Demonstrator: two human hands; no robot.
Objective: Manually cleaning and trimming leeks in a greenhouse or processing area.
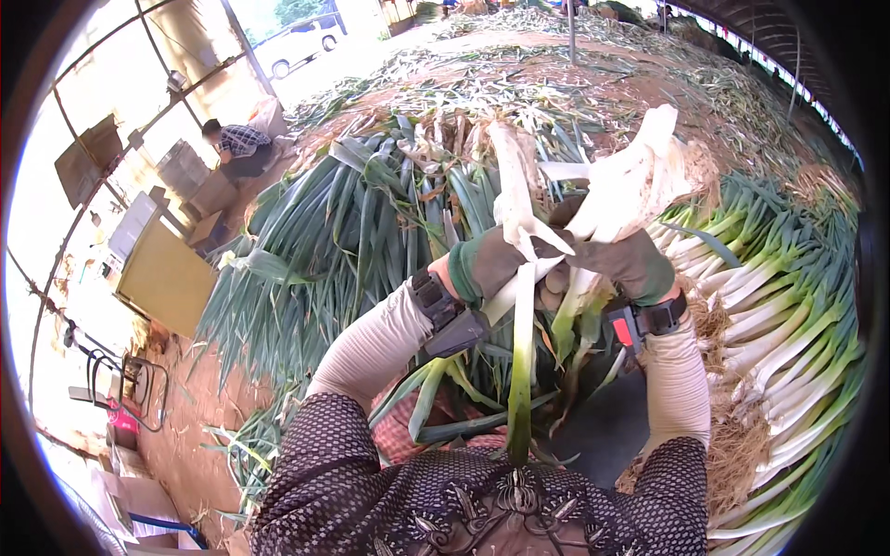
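Both of my hands wear grey-green work gloves and meet in front of me. My left hand (497,267) is closed on a leek (525,347) whose green end hangs toward my chest. In my right hand (619,264) are pale outer leek leaves (626,187), which stick up above the glove. Another whitish peeled strip rises between the hands. Behind them lies a heap of untrimmed leeks (348,208) with dark green leaves. At the right, cleaned leeks (793,333) with white stalks and brown roots are stacked in rows.
A yellowish box-like piece (167,274) and cardboard boxes (212,191) stand at the left, near a crouching person (243,146). Leaf waste (521,90) covers much of the dirt floor beyond. A metal post (571,31) stands at the back, and a vehicle is outside.
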